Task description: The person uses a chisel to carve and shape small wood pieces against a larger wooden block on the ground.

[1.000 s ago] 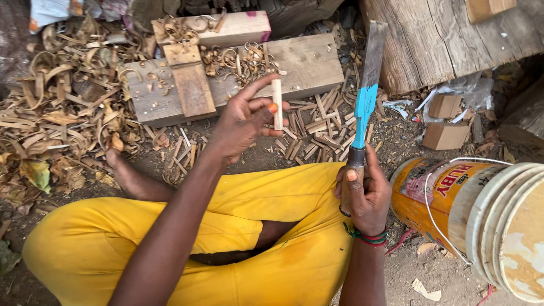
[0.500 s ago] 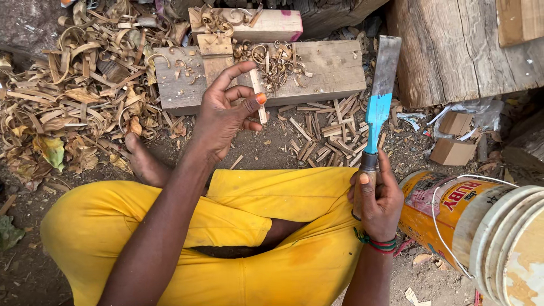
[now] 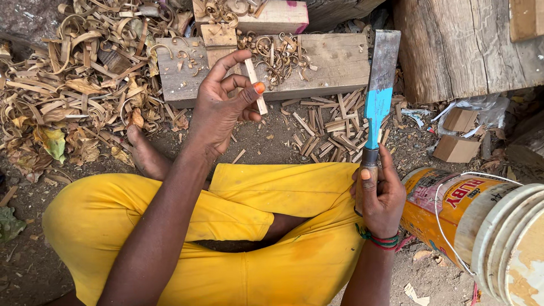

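Chisel (image 3: 378, 96), blue-banded and upright, has its handle gripped by the closed right hand (image 3: 381, 195) above the yellow-trousered lap (image 3: 283, 226). Farther out, the left hand (image 3: 224, 107) pinches a thin wooden stick (image 3: 256, 85) between thumb and fingers, just above the plank (image 3: 317, 65). Sound practice: seat the stick on the plank, fingertips off the edge line.

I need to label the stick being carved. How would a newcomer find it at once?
Start at the long wooden block lying across the top. In front of it the left hand pinches a thin pale wooden stick. Unlike the loose sticks scattered on the ground, it is held up between fingers.
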